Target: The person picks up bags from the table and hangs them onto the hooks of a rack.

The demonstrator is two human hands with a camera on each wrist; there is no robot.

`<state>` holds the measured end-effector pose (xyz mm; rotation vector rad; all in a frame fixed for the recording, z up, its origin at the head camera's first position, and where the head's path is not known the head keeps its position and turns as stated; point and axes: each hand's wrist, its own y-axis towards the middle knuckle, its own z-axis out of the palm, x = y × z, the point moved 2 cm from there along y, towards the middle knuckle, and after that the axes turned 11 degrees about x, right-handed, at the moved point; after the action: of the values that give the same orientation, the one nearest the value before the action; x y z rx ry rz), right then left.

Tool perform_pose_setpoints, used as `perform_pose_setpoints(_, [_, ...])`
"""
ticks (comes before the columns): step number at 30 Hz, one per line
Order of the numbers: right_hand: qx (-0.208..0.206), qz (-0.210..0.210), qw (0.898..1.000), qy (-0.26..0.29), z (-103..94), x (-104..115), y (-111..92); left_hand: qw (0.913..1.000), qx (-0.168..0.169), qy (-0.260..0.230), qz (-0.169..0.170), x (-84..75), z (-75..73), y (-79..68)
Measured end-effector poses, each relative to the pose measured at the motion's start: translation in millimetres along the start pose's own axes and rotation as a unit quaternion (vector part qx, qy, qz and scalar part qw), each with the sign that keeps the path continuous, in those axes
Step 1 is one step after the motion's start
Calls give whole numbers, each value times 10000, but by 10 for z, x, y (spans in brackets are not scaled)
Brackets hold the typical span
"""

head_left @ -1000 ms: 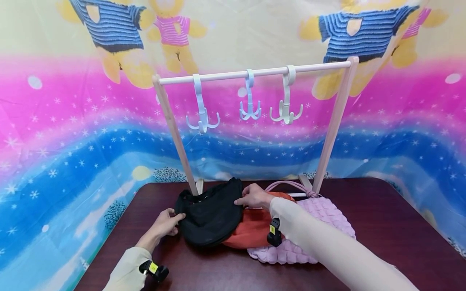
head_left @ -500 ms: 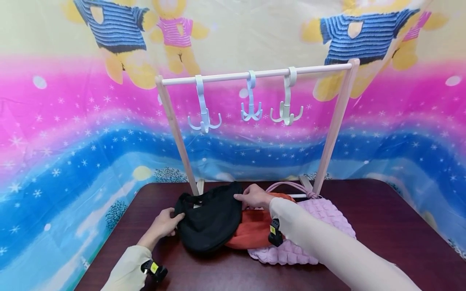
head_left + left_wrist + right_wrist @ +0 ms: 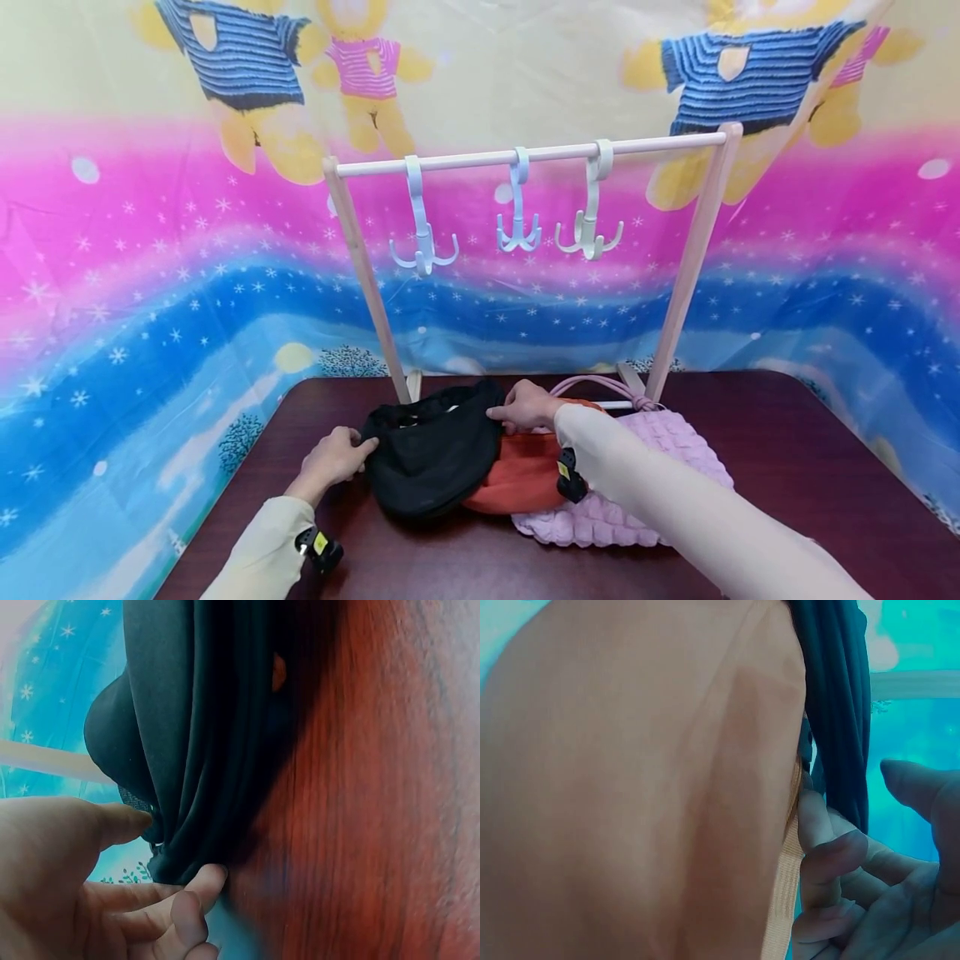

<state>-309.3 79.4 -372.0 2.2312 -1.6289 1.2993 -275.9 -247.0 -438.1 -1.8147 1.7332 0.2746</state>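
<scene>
A limp black shoulder bag [image 3: 438,454] lies on the table, its strap side towards the back. My left hand [image 3: 333,458] pinches the bag's left end; in the left wrist view the thumb and fingers lie on either side of the gathered cloth. At the upper right end is my right hand [image 3: 528,407]. Its curled fingers [image 3: 832,859] meet the black cloth in the right wrist view, while the thumb sits a little apart. An orange bag [image 3: 525,471] lies partly under the black one. Beneath that spreads a puffy pink bag [image 3: 678,446] with a knotted strap.
Behind the bags stands a wooden rack [image 3: 678,292] with a pale crossbar [image 3: 472,160]. From it hang a left hook [image 3: 423,242], a middle hook [image 3: 519,225] and a right hook [image 3: 591,225], each with several prongs. The dark red table [image 3: 795,500] meets a printed cloth backdrop [image 3: 187,308].
The black bag's raised upper edge has sunk slightly and its top opening shows wider. Both hands stay at its ends with only small shifts. The view has tilted up a little.
</scene>
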Motion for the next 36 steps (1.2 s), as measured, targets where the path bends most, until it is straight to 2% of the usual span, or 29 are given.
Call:
perform_pose_setpoints(5, [-71, -7, 9999, -131, -23, 11, -3, 9999, -102, 134, -7, 9, -27, 23])
perform_pose_setpoints(9, [-99, -73, 9999, -112, -9, 19, 0, 9999, -43, 95, 6, 9, -27, 44])
perform_pose_setpoints(16, [195, -232, 9992, 272, 6, 41, 7, 9999, -44, -25, 150, 8, -2, 104])
perform_pose_setpoints(19, [328, -221, 9989, 264, 7, 57, -10, 9997, -68, -118, 216, -2, 6, 115])
perform_pose_setpoints(28, [782, -95, 9969, -79, 57, 69, -98, 9998, 194, 38, 85, -105, 31, 18])
perform_pose_setpoints(36, [929, 46, 9948, -424, 65, 61, -128, 9991, 182, 359, 97, -137, 37, -35])
